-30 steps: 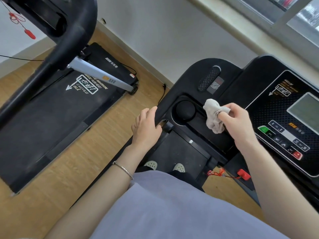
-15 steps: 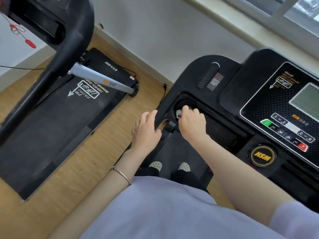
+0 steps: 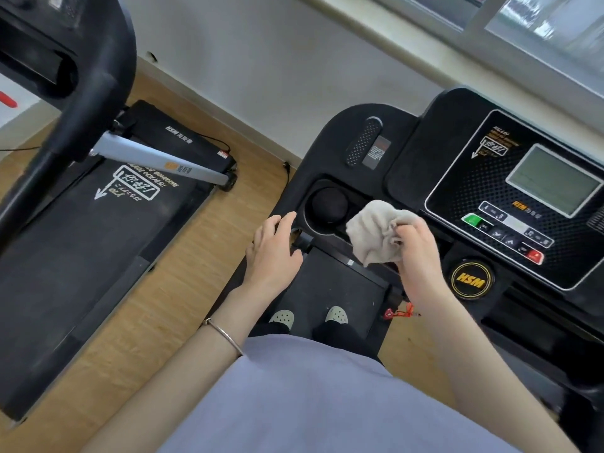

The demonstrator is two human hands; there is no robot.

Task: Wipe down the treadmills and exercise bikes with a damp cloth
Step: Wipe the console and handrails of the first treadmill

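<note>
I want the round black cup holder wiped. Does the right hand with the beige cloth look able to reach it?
Probably yes: the right hand holds the crumpled beige cloth right beside the round black cup holder, nothing lies between, and the left hand rests outside its rim.

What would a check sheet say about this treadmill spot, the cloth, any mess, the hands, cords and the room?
Surface: black treadmill console with round cup holder.
Job's things: crumpled beige cloth over the console.
Clutter: nothing seen.
Grips: left hand rests on console edge; right hand holds the cloth.
Cables: black cord by the wall; red safety cord hangs below console.
Surroundings: second treadmill at left, wood floor, white wall, window.
</note>
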